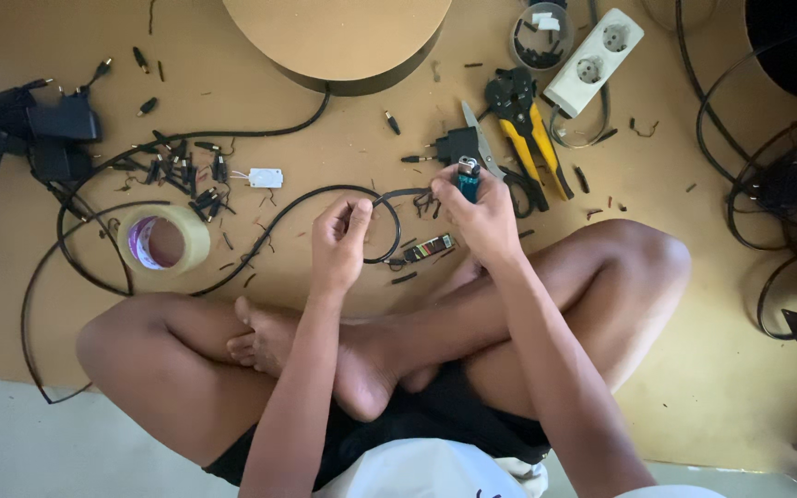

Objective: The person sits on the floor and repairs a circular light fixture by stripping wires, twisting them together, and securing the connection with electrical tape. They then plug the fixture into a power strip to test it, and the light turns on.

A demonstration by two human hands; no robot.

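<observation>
Two hands working above crossed legs: left hand (339, 242) is pinching a black cable (386, 210); right hand (481, 217) is gripping a teal lighter (468, 179) beside it.

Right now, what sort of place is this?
Probably a home floor used as an informal cable-repair spot: a yellow-handled crimping tool, a tape roll, power adapters and cut connector bits lie scattered.

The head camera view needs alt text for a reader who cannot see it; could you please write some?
A person sitting cross-legged on a tan floor pinches a black cable in the left hand and holds a blue lighter in the right hand. Around them lie a tape roll, yellow-handled pliers, a white power strip and black adapters.
</observation>
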